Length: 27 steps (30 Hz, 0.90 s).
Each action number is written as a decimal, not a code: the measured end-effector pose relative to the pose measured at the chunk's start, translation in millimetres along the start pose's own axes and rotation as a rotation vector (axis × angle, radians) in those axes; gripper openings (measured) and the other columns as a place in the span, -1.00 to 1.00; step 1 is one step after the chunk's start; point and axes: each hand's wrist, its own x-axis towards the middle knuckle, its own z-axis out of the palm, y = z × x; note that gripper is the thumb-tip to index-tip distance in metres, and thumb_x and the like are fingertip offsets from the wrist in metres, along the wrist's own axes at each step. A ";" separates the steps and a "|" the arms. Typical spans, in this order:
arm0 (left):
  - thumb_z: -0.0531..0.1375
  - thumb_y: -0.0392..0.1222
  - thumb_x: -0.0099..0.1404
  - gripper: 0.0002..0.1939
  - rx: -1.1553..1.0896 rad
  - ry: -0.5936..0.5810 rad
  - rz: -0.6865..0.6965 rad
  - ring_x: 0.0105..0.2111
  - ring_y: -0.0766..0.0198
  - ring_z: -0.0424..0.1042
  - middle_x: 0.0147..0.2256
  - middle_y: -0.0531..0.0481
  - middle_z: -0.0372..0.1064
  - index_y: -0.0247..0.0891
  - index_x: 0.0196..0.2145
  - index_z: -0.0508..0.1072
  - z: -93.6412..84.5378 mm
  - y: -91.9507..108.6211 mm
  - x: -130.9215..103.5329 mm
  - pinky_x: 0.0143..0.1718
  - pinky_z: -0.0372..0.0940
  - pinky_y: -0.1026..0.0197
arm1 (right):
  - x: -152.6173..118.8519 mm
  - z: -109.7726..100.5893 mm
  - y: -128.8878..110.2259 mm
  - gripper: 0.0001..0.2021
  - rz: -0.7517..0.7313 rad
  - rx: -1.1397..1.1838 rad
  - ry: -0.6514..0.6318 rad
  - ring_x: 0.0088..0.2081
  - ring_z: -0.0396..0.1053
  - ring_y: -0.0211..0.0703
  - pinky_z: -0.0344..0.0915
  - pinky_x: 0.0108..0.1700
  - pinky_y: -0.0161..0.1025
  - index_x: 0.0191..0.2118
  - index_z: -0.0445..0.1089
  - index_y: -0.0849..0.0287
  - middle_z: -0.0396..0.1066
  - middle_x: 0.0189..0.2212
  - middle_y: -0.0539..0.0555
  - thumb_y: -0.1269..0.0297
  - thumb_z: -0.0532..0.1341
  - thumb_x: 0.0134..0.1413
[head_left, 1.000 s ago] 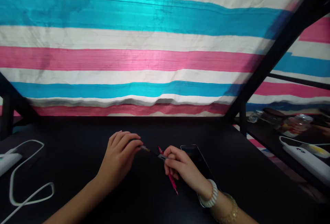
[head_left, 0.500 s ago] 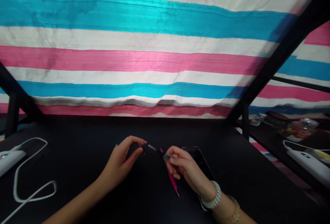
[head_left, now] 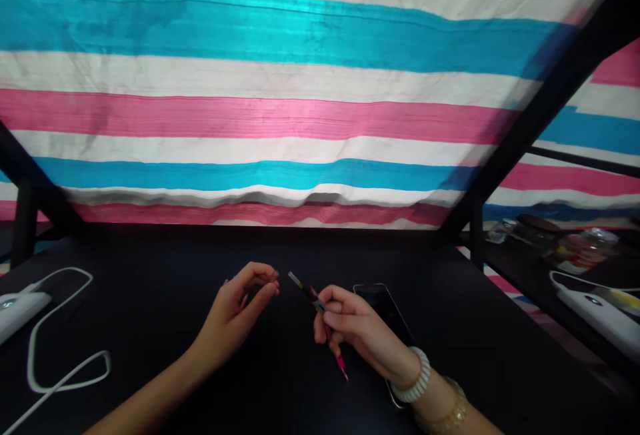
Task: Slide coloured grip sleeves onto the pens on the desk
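Note:
My right hand (head_left: 345,318) is closed, thumb against fingers, on a thin pen refill (head_left: 299,283). The refill's pale, see-through end points up and left, and its darker part runs into my grip. Beneath that hand a slim pink pen (head_left: 341,363) lies on the dark table, mostly covered by my fingers. To the left, my left hand (head_left: 247,298) is curled with thumb and fingertips nearly together, a short gap from the refill's end. Something small and pale shows behind its knuckles; what its fingers hold, if anything, cannot be made out.
A phone (head_left: 385,305) lies partly under my right forearm on the black table (head_left: 175,268). At left sits a white device (head_left: 23,311) with a looping white cable (head_left: 37,348). On a right-hand shelf are a jar (head_left: 585,248) and another white device (head_left: 595,311). Striped sheeting (head_left: 280,118) hangs behind.
The refill has swung to a steeper tilt, its pale end now higher and apart from my left hand. My right fingers have shifted over the pink pen. My left fingertips have drawn closer together.

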 end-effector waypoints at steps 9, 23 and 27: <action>0.15 -0.15 0.36 -0.88 0.149 -0.007 0.054 -0.23 0.26 0.46 -0.25 0.02 0.45 -0.18 -0.16 0.40 -0.4 -1.7 0.5 -0.20 0.32 0.22 | -0.8 -0.5 -7.0 -0.70 -0.088 -0.200 0.034 -0.52 0.32 -0.30 0.23 -0.48 -0.36 -0.26 0.15 0.13 0.54 -0.37 0.09 0.16 0.31 0.08; 0.18 -0.26 0.33 -0.93 0.390 0.091 0.275 -0.27 0.25 0.42 -0.27 0.02 0.42 -0.18 -0.22 0.43 -2.0 -2.3 -0.9 -0.26 0.30 0.23 | -7.0 -8.8 -18.5 -0.98 -0.403 -0.857 0.315 -0.41 0.37 -0.19 0.20 -0.35 -0.27 -0.26 0.29 0.12 0.45 -0.45 -0.02 0.37 0.14 0.23; 0.21 -0.28 0.31 -0.91 0.458 0.104 0.357 -0.25 0.23 0.43 -0.27 0.02 0.44 -0.17 -0.21 0.45 -0.2 -7.9 -0.4 -0.20 0.29 0.19 | -5.9 -9.7 -12.8 -0.94 -0.485 -0.995 0.365 -0.35 0.38 -0.15 0.23 -0.28 -0.24 -0.24 0.30 0.12 0.42 -0.39 0.01 0.42 0.13 0.21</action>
